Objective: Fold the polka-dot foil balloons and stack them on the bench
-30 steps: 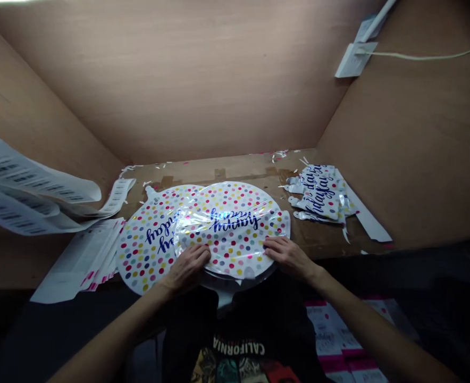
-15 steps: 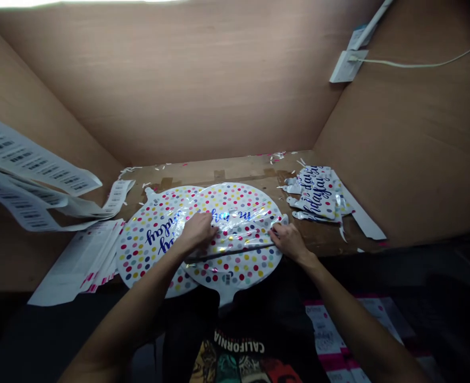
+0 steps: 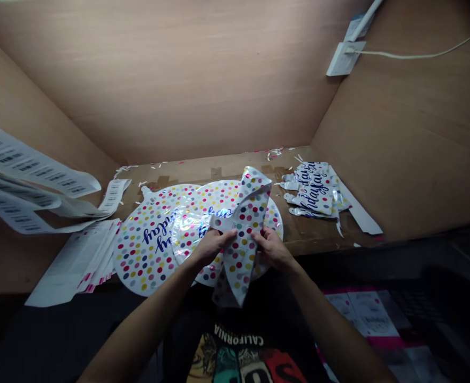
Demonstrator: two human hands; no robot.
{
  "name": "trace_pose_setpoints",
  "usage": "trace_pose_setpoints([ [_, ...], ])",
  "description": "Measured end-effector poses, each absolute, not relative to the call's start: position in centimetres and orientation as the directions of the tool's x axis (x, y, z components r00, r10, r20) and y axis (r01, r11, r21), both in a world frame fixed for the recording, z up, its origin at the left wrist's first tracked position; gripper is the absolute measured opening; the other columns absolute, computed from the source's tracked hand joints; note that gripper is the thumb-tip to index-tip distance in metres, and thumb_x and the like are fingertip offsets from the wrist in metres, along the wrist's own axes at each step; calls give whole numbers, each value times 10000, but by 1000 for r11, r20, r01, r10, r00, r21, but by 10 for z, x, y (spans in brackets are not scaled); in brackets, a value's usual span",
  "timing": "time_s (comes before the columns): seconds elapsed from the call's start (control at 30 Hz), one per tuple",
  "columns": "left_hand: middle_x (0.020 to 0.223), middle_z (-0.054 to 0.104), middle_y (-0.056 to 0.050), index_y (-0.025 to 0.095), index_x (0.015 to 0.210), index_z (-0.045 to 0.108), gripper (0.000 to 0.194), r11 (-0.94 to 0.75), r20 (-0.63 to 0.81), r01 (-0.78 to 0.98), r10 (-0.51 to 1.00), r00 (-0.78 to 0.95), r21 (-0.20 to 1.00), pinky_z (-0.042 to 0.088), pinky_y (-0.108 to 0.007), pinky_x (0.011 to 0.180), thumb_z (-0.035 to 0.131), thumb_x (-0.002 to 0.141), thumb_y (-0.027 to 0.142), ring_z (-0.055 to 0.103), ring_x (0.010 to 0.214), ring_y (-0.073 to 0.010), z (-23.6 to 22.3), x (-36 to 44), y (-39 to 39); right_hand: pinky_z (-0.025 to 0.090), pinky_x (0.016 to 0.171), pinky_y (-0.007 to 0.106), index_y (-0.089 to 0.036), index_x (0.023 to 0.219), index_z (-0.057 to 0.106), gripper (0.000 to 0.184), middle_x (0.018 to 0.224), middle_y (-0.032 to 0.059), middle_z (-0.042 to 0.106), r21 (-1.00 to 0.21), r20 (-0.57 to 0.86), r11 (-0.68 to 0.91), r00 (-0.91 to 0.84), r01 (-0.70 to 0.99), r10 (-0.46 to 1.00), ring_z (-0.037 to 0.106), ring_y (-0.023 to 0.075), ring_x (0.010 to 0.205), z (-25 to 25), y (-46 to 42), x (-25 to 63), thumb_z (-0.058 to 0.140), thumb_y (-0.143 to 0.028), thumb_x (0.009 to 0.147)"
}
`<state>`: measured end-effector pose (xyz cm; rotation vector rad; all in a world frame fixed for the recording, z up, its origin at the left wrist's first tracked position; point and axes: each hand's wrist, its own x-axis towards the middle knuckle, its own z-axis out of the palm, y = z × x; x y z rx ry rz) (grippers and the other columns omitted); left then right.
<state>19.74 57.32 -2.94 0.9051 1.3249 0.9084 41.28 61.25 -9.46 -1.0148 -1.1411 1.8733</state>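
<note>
With twelve o'clock toward the back wall (image 3: 187,90), the crumpled dotted balloon (image 3: 245,213) stands raised between both hands. The left hand (image 3: 213,246), on its nine o'clock side, pinches it with the thumb in front, the other fingers mostly hidden. The right hand (image 3: 274,248), at three o'clock, pinches the opposite edge between thumb and curled fingers. If either pinch loosens, the slick-looking film could spring open; the corner drooping at six o'clock may skew a crease. The flat balloon (image 3: 139,266) at nine o'clock could slide if the left forearm (image 3: 151,314) drags it.
</note>
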Motion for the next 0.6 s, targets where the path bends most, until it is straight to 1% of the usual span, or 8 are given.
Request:
trace_pose_setpoints([
  [0.1, 886, 737, -64, 172, 893, 727, 251, 368, -374, -70, 921, -112, 927, 552, -297, 697, 763, 805, 405, 676, 799, -209, -31, 203, 566, 523, 583, 271, -212, 1045, 724, 357, 817, 16, 717, -879, -237, -382, -435, -284, 869, 624, 154, 634, -84, 620, 407, 811, -465, 809],
  [0.2, 765, 669, -10, 197, 828, 661, 141, 270, -292, -161, 948, -129, 949, 509, -255, 608, 722, 750, 296, 616, 677, -156, -37, 206, 568, 555, 686, 300, -230, 969, 758, 271, 830, 7, 733, -854, -161, -340, -422, -393, 892, 643, 164, 687, -76, 626, 407, 828, -367, 746],
  [0.27, 692, 615, 14, 206, 805, 616, 152, 237, -271, -235, 954, -128, 943, 474, -237, 554, 712, 724, 292, 573, 602, -133, -42, 206, 571, 560, 718, 329, -233, 880, 771, 181, 812, 10, 734, -870, -124, -311, -440, -383, 889, 647, 178, 700, -74, 628, 409, 805, -325, 727],
  [0.33, 681, 603, 17, 211, 861, 620, 212, 253, -301, -319, 947, -111, 913, 468, -235, 542, 720, 750, 361, 561, 573, -125, -44, 203, 571, 557, 742, 344, -230, 786, 777, 87, 787, 17, 726, -924, -71, -225, -439, -310, 896, 647, 189, 724, -75, 631, 412, 746, -278, 720],
  [0.43, 723, 639, -2, 212, 1023, 648, 443, 403, -408, -405, 910, 77, 821, 480, -247, 546, 685, 823, 606, 559, 550, -121, -45, 196, 564, 543, 852, 351, -234, 740, 801, 194, 814, 29, 730, -992, 80, 35, -403, -119, 912, 657, 203, 848, -77, 638, 418, 609, -219, 721],
  [0.5, 745, 660, -15, 185, 1018, 661, 526, 483, -439, -314, 875, 204, 818, 433, -220, 509, 744, 791, 652, 547, 536, -104, -46, 193, 554, 533, 906, 347, -229, 771, 813, 246, 865, 36, 737, -991, 129, 136, -410, -11, 903, 657, 208, 922, -78, 642, 420, 569, -224, 736],
  [0.53, 759, 672, -23, 165, 987, 671, 520, 486, -435, -241, 869, 233, 840, 405, -204, 496, 809, 755, 609, 549, 541, -97, -48, 192, 549, 540, 890, 339, -227, 831, 816, 257, 888, 36, 737, -993, 110, 121, -401, 2, 909, 659, 204, 917, -79, 642, 421, 569, -251, 766],
  [0.6, 789, 698, -45, 132, 948, 695, 478, 452, -415, -125, 877, 240, 883, 401, -196, 507, 885, 710, 500, 585, 584, -105, -50, 194, 541, 563, 792, 320, -240, 1065, 786, 317, 942, 32, 734, -999, -7, -28, -402, -46, 916, 666, 189, 846, -80, 638, 421, 582, -360, 855],
])
